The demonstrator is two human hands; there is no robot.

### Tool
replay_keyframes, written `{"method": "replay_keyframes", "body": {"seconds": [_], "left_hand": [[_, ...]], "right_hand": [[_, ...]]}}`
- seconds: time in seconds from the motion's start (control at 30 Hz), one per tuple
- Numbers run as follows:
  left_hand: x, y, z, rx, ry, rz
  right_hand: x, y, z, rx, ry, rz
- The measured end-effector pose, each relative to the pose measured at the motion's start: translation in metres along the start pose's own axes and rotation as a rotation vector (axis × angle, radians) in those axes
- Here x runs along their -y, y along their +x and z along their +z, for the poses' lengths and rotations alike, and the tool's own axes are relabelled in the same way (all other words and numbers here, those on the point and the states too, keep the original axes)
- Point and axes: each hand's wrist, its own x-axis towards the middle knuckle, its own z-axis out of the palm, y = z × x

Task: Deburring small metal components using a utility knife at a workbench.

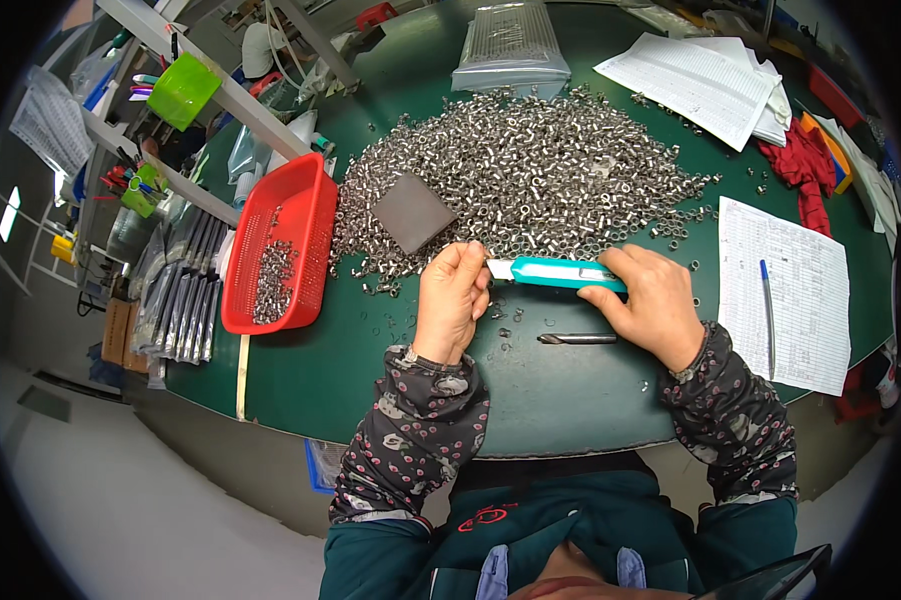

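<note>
- The right grip [655,302] is closed around the right end of a utility knife [560,272], its thumb on the side facing the tabletop's near edge.
- The left grip [452,298] has thumb and forefinger pinched together at the tip of the blade [500,269]; whether a small piece sits between them cannot be told.
- The knife is between the two hands, over the near half of the tabletop [310,385], roughly in line with the near edge.
- A drill bit [577,339] lies between the knife and the near edge, with a few loose rings [504,333] just left of it.
- Beyond the hands, a broad pile of small metal rings [530,160] spreads toward the far edge; a dark grey square block [413,213] rests at its near left side, close to the left hand.
- By the left edge stands a red basket [318,240], tilted, with more small metal pieces [274,285] inside.
- Toward the right edge lies a printed sheet [810,300] with a blue pen [768,320] on it; past that, a red cloth [802,170].
- Near the far edge are a clear plastic package [510,45] and, toward the far right corner, papers [685,85].
- The knife has a slim teal handle, a pale strip along its middle, and a light blade extended leftward.
</note>
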Motion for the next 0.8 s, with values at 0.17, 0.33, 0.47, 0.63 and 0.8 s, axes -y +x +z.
{"method": "replay_keyframes", "body": {"seconds": [0.17,0.33,0.47,0.63,0.8], "left_hand": [[-0.001,0.001,0.001,0.009,0.034,-0.024],[-0.007,0.0,0.0,-0.002,0.037,-0.089],[-0.011,0.0,-0.003,0.056,0.067,-0.173],[-0.013,0.002,-0.008,0.142,0.082,-0.235],[-0.016,0.001,-0.011,0.187,0.087,-0.271]], "right_hand": [[-0.001,-0.001,-0.003,0.003,-0.016,-0.013],[-0.001,0.001,-0.004,-0.025,-0.047,-0.063],[-0.002,0.001,-0.007,-0.019,-0.073,-0.083],[0.001,0.005,-0.012,-0.076,-0.15,-0.176],[-0.001,0.006,-0.014,-0.104,-0.199,-0.233]]}}
